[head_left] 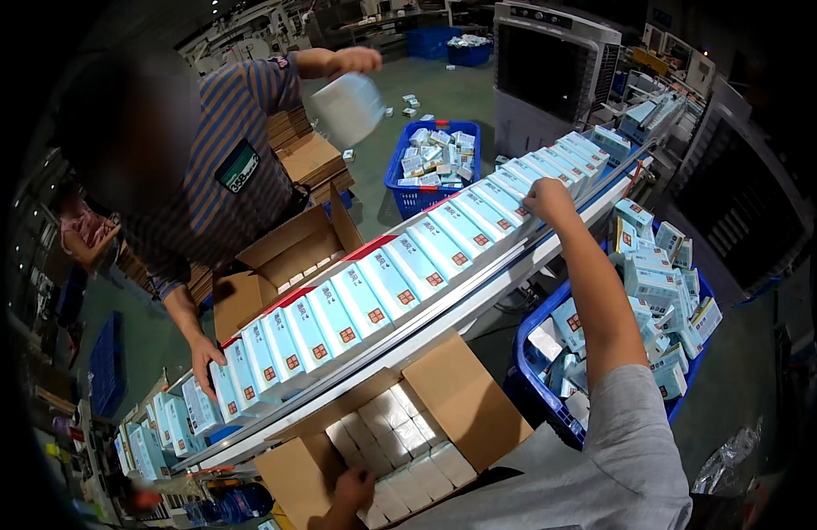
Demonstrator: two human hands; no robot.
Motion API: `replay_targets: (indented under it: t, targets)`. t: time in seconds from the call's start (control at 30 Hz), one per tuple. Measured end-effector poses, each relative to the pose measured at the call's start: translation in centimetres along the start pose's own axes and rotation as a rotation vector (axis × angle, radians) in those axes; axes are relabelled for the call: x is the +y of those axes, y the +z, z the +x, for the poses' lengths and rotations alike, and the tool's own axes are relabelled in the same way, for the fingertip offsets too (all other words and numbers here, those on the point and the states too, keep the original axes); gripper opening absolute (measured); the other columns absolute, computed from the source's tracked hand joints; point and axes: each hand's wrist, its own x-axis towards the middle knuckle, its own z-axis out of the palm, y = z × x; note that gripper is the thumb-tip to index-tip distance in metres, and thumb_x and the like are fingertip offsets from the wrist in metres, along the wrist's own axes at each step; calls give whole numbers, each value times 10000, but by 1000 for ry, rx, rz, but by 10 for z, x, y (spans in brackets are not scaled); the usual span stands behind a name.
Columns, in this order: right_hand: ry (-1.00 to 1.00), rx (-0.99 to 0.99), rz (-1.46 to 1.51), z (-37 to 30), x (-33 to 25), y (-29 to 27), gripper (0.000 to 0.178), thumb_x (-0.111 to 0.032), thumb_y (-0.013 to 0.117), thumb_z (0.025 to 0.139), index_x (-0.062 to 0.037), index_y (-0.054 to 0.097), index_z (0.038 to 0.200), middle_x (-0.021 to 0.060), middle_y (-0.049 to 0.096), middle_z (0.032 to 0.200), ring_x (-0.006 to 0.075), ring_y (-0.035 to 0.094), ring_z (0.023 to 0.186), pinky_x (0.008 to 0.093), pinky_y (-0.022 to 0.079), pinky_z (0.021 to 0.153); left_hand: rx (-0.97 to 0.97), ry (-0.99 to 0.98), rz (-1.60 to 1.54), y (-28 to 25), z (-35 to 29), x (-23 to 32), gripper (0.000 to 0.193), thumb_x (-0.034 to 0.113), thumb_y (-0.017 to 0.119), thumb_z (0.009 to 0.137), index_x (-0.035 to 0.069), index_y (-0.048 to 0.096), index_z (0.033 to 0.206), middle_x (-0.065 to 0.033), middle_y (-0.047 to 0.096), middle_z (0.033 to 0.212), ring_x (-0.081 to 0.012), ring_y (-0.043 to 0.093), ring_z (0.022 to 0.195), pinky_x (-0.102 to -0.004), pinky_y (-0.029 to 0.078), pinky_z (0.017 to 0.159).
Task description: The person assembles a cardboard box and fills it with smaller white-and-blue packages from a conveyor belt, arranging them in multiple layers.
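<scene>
A long row of light-blue and white tissue packs (pixel 411 268) stands packed side by side on a conveyor (pixel 514 265) that slants across in front of me. My right hand (pixel 550 201), arm stretched out, has its fingers curled against a pack in the far part of the row. Below the conveyor is an open cardboard box (pixel 466 397) filled with white-ended packs (pixel 392 424). My left hand (pixel 353 488) is over the box's near left part with fingers curled in; what they hold, if anything, is hidden.
Opposite, a person in a striped shirt (pixel 240 132) touches the row's near end with one hand and swings a blurred pack (pixel 348 108) with the other. Their open box (pixel 276 252) adjoins the conveyor. Blue baskets of packs stand beyond (pixel 391 172) and at my right (pixel 550 406).
</scene>
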Motion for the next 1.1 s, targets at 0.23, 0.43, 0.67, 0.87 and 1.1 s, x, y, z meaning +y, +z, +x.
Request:
replay_targets:
  t: [0.23, 0.43, 0.67, 0.87, 1.1]
  targets:
    - [3, -155, -170, -5, -34, -22, 155, -150, 612, 678, -33, 651, 772, 176, 627, 813, 316, 610, 751, 398, 486, 696, -24, -57, 4, 4, 2, -10, 326, 345, 588, 730, 26, 639, 774, -171, 615, 725, -337, 597, 712, -403, 475, 665]
    - [-79, -143, -47, 17, -8, -13, 169, -160, 657, 629, -49, 671, 756, 154, 634, 777, 309, 612, 738, 371, 488, 675, -45, -78, 27, -5, 4, 18, 329, 361, 578, 736, 41, 641, 774, -159, 617, 717, -332, 597, 696, -401, 474, 651]
    - [-113, -100, -146, 23, 4, -9, 151, -143, 665, 606, -39, 672, 714, 171, 628, 727, 299, 615, 703, 365, 491, 645, -49, -118, 1, 2, 6, 35, 310, 337, 579, 724, 38, 642, 777, -167, 618, 726, -323, 604, 707, -391, 478, 650]
    - [-84, -371, -19, 31, -1, -33, 230, -163, 712, 571, -21, 661, 744, 159, 621, 698, 268, 607, 663, 326, 482, 617, -44, -132, -55, 7, 8, 42, 289, 307, 589, 710, 29, 638, 770, -163, 619, 718, -315, 608, 700, -377, 483, 651]
    - [-76, -332, -158, 30, -17, -15, 261, -195, 670, 626, 23, 649, 768, 194, 632, 808, 288, 617, 756, 340, 490, 676, -43, -94, -53, 10, 9, 55, 274, 296, 588, 702, 29, 635, 749, -174, 601, 695, -340, 589, 683, -394, 473, 632]
